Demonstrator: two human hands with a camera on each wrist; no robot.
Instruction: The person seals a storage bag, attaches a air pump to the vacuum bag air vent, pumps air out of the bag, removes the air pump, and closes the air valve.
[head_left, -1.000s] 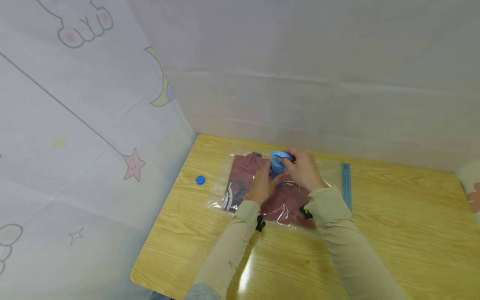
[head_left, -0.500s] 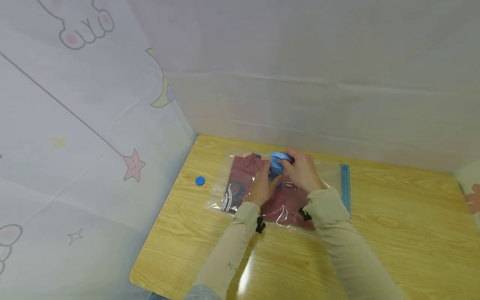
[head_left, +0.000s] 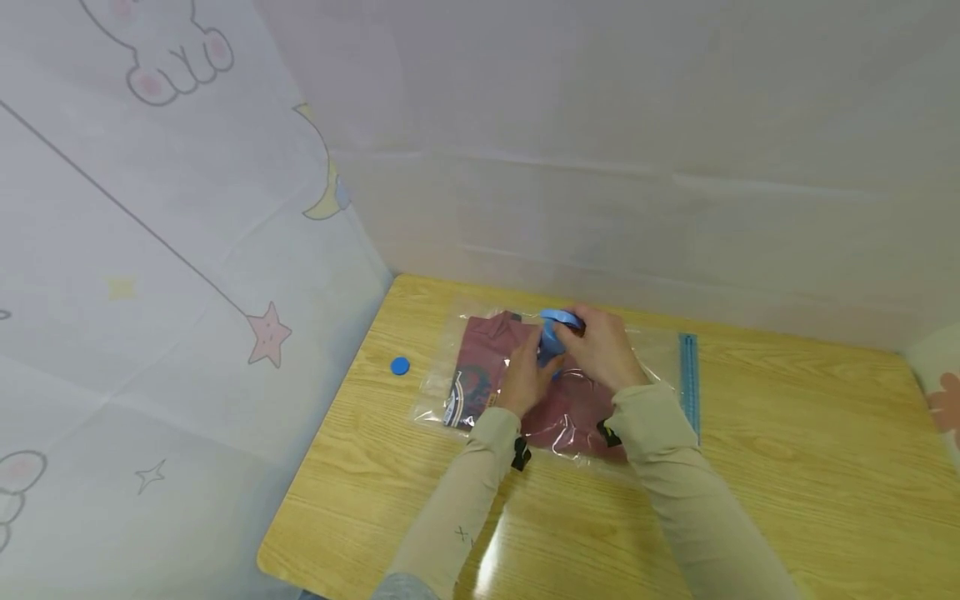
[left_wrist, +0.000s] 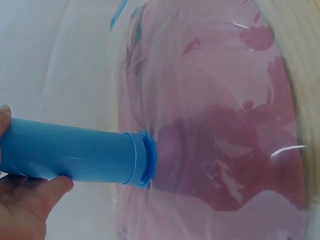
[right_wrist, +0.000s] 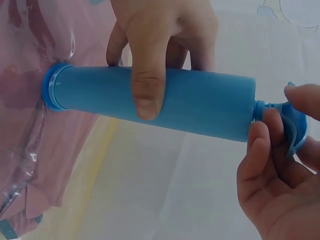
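Observation:
A blue hand pump [head_left: 550, 343] stands with its lower end on the valve of a clear vacuum storage bag [head_left: 435, 392]. Inside the bag lies a folded maroon garment [head_left: 577, 417] with a dark patterned patch. My left hand [head_left: 525, 379] grips the pump's barrel [right_wrist: 200, 97], thumb on one side and fingers on the other. At the top end, my right hand [head_left: 606, 350] holds the pump's handle [right_wrist: 296, 130] with curled fingers. In the right wrist view, a short piece of rod shows between handle and barrel. The left wrist view shows the barrel's rim [left_wrist: 142, 159] against the bag.
A round blue cap [head_left: 401, 366] lies on the wooden table [head_left: 360, 483], left of the bag. The bag's blue zip strip [head_left: 688, 387] runs along its right end. Pale printed curtains [head_left: 525, 208] rise behind the table and on its left.
The right hand and the handle have come slightly down toward the barrel. The left hand keeps its grip on the barrel. The head view has shifted a little.

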